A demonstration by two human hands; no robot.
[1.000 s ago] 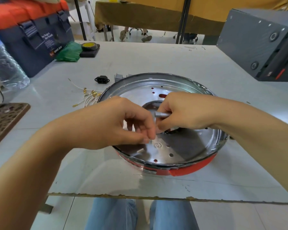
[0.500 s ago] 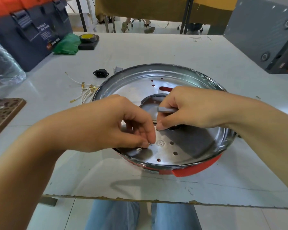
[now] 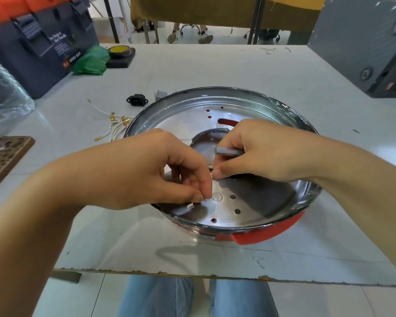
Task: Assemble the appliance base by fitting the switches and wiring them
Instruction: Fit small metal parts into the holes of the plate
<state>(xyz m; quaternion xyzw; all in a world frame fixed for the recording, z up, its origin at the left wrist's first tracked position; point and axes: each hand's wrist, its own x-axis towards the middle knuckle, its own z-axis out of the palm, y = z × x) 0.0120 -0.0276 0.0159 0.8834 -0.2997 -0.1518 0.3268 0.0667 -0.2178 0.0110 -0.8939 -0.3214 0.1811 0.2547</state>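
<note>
Pinching a tiny metal piece (image 3: pixel 205 198) between thumb and forefinger of my left hand (image 3: pixel 151 172) low over the shiny appliance base (image 3: pixel 215 104) on the table (image 3: pixel 215 65), I curl my right hand (image 3: pixel 261 152) around a grey tool (image 3: pixel 226 151) above its centre opening.

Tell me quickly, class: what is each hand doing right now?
Left hand: fingers curled, pinching something tiny over the metal base; what it is cannot be told.
Right hand: fingers curled round a grey tool.
</note>
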